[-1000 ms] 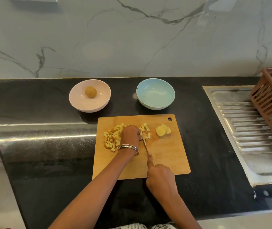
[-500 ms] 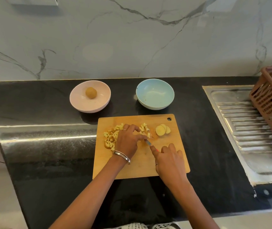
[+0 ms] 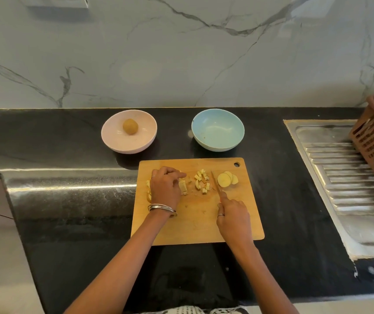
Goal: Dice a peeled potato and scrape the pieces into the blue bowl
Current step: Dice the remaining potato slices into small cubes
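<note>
Slices (image 3: 226,179) wait at two o'clock on your board (image 3: 195,225), beside the knife (image 3: 216,184) gripped in your right hand (image 3: 233,215). They're wet, firm, likely slippery; pin their tops. Your left hand (image 3: 164,189) cups the cubes (image 3: 201,181).
</note>
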